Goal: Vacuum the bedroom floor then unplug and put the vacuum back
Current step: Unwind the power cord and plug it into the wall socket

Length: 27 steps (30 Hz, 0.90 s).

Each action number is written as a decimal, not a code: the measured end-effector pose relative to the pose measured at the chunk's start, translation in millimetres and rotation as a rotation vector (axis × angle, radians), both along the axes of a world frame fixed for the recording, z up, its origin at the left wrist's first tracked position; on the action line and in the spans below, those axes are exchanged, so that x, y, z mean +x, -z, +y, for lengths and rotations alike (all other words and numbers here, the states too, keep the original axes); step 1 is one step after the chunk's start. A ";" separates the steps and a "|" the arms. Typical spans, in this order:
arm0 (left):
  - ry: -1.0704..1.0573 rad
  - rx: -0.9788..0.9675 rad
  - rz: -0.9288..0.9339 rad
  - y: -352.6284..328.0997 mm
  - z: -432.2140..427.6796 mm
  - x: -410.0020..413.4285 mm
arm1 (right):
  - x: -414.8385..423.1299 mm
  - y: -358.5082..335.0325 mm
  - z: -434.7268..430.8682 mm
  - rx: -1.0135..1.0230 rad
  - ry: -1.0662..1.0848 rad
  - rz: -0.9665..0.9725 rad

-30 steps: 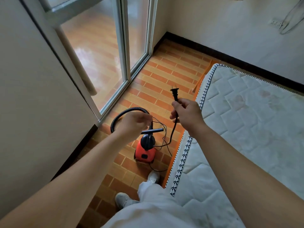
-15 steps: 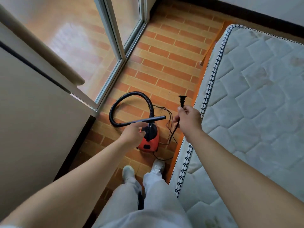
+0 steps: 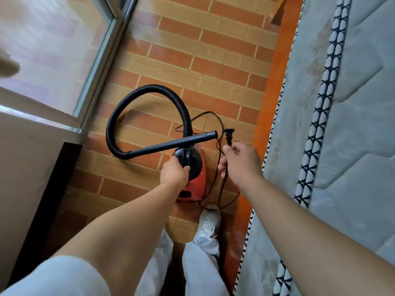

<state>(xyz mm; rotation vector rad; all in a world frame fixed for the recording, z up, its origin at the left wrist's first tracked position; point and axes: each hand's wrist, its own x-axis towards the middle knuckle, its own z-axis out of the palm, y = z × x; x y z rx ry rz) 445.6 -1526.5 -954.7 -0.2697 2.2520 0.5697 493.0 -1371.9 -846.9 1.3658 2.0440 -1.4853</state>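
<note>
Head view, looking straight down: the small red vacuum (image 3: 196, 185) sits on the brick-patterned floor (image 3: 192, 50) at the centre of the frame, between the glass door (image 3: 53, 50) at left and the mattress (image 3: 352, 146) at right. The left hand (image 3: 175, 174) grips the vacuum's black top handle, fingers curled round it. Just right of the vacuum, the right hand (image 3: 241, 165) pinches the black power cord (image 3: 222, 186) below its plug (image 3: 229, 135), which sticks up above the fingers. The black hose (image 3: 132, 107) loops toward the upper left and back, its wand (image 3: 171, 144) lying across the vacuum's top. A white shoe (image 3: 208, 223) stands below the vacuum.
</note>
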 end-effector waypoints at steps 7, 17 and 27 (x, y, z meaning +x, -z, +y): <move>0.083 -0.105 -0.036 74.6 -2.5 2.4 | -5.4 44.8 -6.0 -0.050 0.001 -0.024; 0.119 -0.052 -0.016 74.5 -14.0 -13.2 | -21.4 35.7 -12.2 -0.029 -0.009 -0.033; 0.227 -0.110 -0.034 74.1 -69.9 -58.7 | -33.2 31.7 -31.3 -0.012 -0.053 -0.046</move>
